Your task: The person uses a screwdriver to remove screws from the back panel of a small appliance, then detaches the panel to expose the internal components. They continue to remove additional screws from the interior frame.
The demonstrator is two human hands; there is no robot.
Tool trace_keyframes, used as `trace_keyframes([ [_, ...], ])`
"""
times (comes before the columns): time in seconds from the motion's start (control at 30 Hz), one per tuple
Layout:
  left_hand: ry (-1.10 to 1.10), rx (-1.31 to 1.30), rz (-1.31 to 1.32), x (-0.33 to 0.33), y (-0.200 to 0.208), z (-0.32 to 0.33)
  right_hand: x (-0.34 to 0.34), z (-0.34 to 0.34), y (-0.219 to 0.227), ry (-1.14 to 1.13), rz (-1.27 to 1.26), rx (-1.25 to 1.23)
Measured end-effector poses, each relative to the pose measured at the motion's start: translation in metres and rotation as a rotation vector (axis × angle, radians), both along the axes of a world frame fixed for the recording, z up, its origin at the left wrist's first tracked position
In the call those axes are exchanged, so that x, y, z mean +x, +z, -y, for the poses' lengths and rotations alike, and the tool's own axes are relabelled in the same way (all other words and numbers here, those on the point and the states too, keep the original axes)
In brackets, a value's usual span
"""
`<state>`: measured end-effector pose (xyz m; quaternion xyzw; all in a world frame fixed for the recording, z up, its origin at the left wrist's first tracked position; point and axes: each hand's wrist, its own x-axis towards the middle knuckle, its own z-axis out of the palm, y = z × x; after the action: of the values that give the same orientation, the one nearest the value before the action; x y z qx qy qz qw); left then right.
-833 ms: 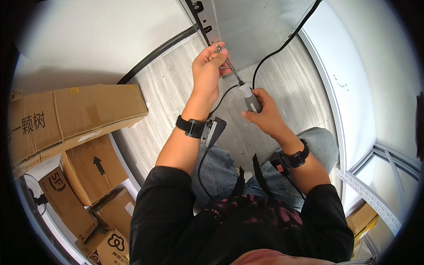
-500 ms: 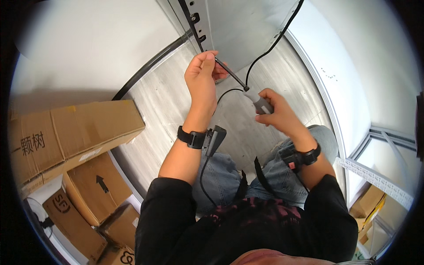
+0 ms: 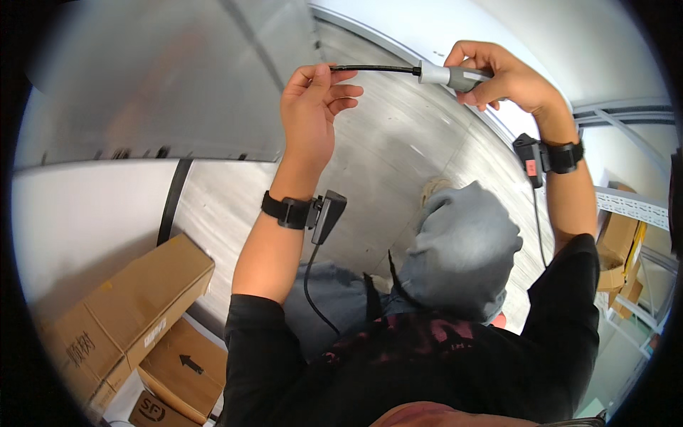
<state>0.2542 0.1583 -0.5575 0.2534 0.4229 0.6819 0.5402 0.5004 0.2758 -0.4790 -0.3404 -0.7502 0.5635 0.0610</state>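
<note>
A grey tool with a thick two-tone handle [image 3: 466, 77] and a long thin black shaft [image 3: 380, 68] spans the gap between my hands; it looks like a screwdriver. My right hand [image 3: 509, 78] is wrapped round the handle, at the upper right. At the shaft's far end, my left hand [image 3: 313, 92] pinches it between thumb and index finger, its other fingers spread. The shaft lies almost level across the view. Its tip is hidden by the left fingers.
A large grey metal panel [image 3: 178, 85] fills the upper left. Cardboard boxes [image 3: 153, 295] are stacked at the lower left. White perforated shelving [image 3: 633, 206] with boxes stands on the right. My bent knee [image 3: 462, 242] is below the tool, over a grey wood-look floor [image 3: 370, 171].
My view has swung to the right. Both hands now sit higher, the right one farther right. The tool's handle and shaft, angled before, now lie nearly level in line.
</note>
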Motion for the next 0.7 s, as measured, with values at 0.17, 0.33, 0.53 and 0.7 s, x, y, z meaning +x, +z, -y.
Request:
trace_keyframes([
  [0.17,-0.114,-0.209,-0.134,0.066,-0.074,-0.084,0.084,-0.029,-0.118,-0.227,-0.132,-0.249],
  [0.33,-0.291,-0.324,-0.248,0.113,-0.137,-0.146,0.138,-0.028,-0.214,-0.472,-0.300,-0.478],
  [0.53,-0.379,-0.336,-0.306,0.159,-0.190,-0.204,0.173,-0.036,-0.258,-0.679,-0.286,-0.466],
  [0.7,-0.171,-0.294,-0.455,0.156,-0.227,-0.240,0.203,-0.036,-0.289,-0.750,-0.321,-0.446],
])
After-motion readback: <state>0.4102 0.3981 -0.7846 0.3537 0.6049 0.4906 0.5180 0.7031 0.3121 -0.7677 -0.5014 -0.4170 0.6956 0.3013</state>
